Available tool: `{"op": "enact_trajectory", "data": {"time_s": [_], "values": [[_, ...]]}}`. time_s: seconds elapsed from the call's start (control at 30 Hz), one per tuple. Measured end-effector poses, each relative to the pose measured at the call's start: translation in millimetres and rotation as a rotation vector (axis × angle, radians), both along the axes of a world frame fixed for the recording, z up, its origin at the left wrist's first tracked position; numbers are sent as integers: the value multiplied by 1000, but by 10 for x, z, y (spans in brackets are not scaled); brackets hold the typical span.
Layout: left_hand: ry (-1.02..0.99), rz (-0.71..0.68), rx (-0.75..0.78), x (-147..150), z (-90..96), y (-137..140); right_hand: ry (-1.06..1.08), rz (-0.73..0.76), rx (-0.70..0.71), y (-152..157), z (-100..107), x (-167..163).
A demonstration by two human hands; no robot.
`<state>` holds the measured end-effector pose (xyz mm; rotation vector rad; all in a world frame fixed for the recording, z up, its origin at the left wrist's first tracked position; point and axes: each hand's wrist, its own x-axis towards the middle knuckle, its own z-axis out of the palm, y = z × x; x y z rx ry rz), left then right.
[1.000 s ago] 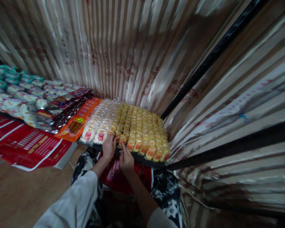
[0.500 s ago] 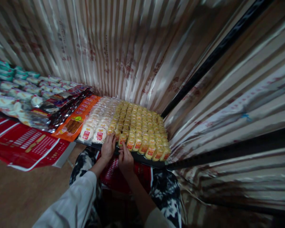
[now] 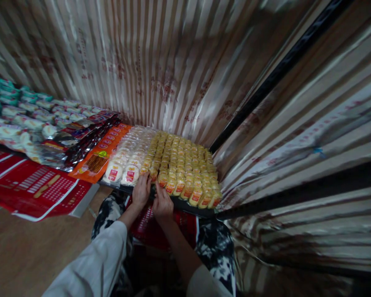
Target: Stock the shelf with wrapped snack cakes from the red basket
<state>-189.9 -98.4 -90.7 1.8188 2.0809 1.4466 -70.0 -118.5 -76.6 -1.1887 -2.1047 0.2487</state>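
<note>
Sheeting behind yellow packets; white packets alongside; left hand and right hand at near side, each grip unclear

Yel. pkts, red-lbl'd fronts, in tight rows

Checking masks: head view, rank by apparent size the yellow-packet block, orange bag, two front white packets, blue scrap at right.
Largest to smallest:
1. yellow-packet block
2. orange bag
3. left front white packet and right front white packet: too alike to rank
4. blue scrap
</note>
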Motion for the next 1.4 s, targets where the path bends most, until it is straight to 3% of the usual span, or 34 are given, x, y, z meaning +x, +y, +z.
{"op": "enact_trajectory", "data": {"time_s": [0.7,0.87,1.0,1.2,1.3,1.4], "values": [[40,8,-48,7,36,-35,112,-109,-62,-8,-37,-100],[36,3,-84,3,77,-35,125,-51,-46,16,-51,-67],[20,-23,-60,-4,98,-59,210,93,-43,4,-44,38],[-25,-35,26,59,43,-399,223,262,-29,-232,-70,218],[-54,-41,-76,120,-125,-690,137,313,-145,-419,-183,275],[-67,-85,-431,180,-401,-929,-32,322,-429,-559,-386,305]]}}
